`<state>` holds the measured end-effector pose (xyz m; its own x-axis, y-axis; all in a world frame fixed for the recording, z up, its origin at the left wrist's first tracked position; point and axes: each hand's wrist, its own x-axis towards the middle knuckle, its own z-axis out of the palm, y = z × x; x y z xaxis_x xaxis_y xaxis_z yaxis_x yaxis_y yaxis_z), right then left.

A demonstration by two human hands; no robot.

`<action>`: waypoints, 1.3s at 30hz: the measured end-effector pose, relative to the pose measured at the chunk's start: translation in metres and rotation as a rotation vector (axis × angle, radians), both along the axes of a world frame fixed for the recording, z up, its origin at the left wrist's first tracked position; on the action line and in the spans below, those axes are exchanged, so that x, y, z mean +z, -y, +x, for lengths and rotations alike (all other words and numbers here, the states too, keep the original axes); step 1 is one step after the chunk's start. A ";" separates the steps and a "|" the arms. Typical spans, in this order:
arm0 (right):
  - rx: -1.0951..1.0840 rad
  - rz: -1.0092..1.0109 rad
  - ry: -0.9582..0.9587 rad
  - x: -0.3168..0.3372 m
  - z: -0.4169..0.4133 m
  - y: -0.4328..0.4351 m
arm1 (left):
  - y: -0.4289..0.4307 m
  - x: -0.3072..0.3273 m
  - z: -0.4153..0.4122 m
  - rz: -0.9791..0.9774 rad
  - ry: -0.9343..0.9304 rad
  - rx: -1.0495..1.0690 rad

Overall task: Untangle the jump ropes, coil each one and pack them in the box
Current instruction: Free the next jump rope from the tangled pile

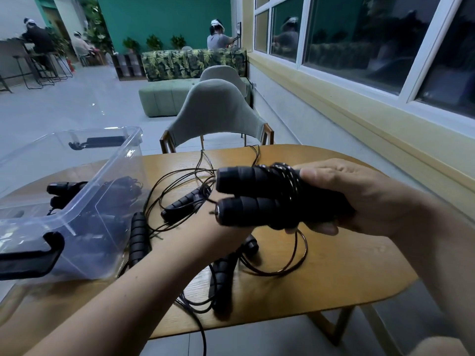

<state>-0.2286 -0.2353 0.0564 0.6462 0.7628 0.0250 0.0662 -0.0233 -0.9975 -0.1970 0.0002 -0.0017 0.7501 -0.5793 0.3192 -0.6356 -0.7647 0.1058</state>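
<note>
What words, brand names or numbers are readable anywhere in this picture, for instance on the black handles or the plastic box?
None can be read.
The jump rope handles show plain black grips with no lettering.
The clear box carries no visible label.

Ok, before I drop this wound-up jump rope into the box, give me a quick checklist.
1. Cord wound round both handles: ok, the right hand grips them at the wraps.
2. Loose cord tucked in: not ok, a cord loop hangs below that hand.
3. Clear plastic box open: ok, no lid on it.
4. Room inside the box: cannot tell, only dark shapes show through its wall.
5. Left hand grip: cannot tell, its fingers are hidden behind the handles.
6. Remaining ropes on the wooden table: not ok, tangled.
</note>
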 end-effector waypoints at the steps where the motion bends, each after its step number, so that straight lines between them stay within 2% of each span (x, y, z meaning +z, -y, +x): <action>1: -0.015 0.046 -0.007 -0.001 0.001 -0.001 | 0.002 0.000 -0.002 -0.043 0.009 -0.016; 3: -0.061 0.096 -0.001 -0.001 0.003 -0.002 | 0.006 0.008 -0.012 -0.279 0.077 -0.002; 4: -0.095 0.113 0.007 -0.001 0.003 -0.003 | 0.005 0.007 -0.011 -0.331 0.125 -0.091; 5: -0.139 0.133 0.011 -0.002 0.003 -0.005 | 0.003 0.004 -0.008 -0.340 0.049 -0.154; 6: -0.194 0.157 0.012 -0.003 0.002 -0.007 | 0.003 0.002 -0.003 -0.340 0.053 -0.152; 11: -0.416 0.168 0.096 -0.006 -0.001 -0.017 | -0.002 -0.002 0.003 -0.268 -0.015 -0.054; 13: -0.525 0.116 0.172 -0.005 -0.001 -0.020 | -0.004 0.000 0.005 -0.263 -0.065 -0.025; 20: -0.826 -0.174 0.502 -0.010 0.004 -0.018 | 0.001 -0.005 0.007 -0.099 -0.054 -0.004; 27: -0.973 -0.433 0.768 -0.015 0.009 -0.017 | 0.000 -0.006 0.007 -0.049 -0.009 -0.001; 31: -1.054 -0.500 0.828 -0.016 0.014 -0.011 | -0.004 -0.003 0.006 -0.029 0.010 0.001; 35: -1.099 -0.595 0.862 -0.015 0.015 -0.008 | -0.011 -0.002 0.008 0.007 0.110 0.010; 39: -1.094 -0.796 0.770 -0.010 0.017 -0.006 | -0.020 0.001 0.011 0.049 0.226 0.035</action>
